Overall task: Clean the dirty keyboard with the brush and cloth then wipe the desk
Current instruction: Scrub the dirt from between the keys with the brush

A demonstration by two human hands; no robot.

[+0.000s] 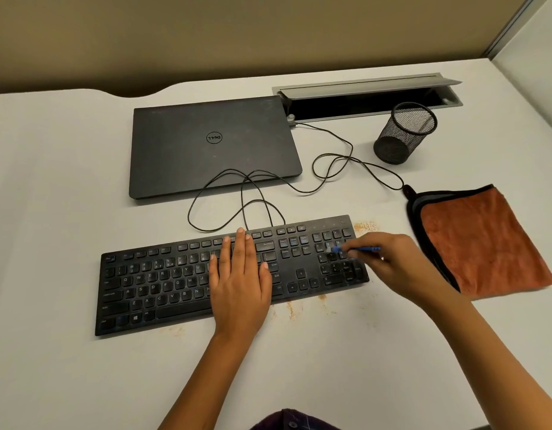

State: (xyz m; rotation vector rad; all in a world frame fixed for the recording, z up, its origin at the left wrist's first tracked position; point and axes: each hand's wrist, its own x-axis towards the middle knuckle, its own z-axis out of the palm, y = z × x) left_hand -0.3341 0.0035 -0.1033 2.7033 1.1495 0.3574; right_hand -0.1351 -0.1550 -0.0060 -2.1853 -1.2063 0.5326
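Observation:
A black wired keyboard (163, 283) lies across the middle of the white desk (51, 169). My left hand (239, 280) rests flat on its right-centre keys with straight fingers. My right hand (392, 265) pinches a small blue brush (358, 249), whose pale bristle tip touches the number pad. Orange-brown crumbs (366, 226) lie on the desk by the keyboard's far right corner, and more crumb smears (291, 310) lie along its near edge. A folded orange cloth (482, 240) with a dark border lies to the right of the keyboard.
A closed black laptop (212, 147) sits behind the keyboard, with the keyboard cable (330, 159) looping across the desk. A black mesh pen cup (403, 133) stands at the back right, before an open grey cable tray (368, 99). A partition wall rises behind the desk.

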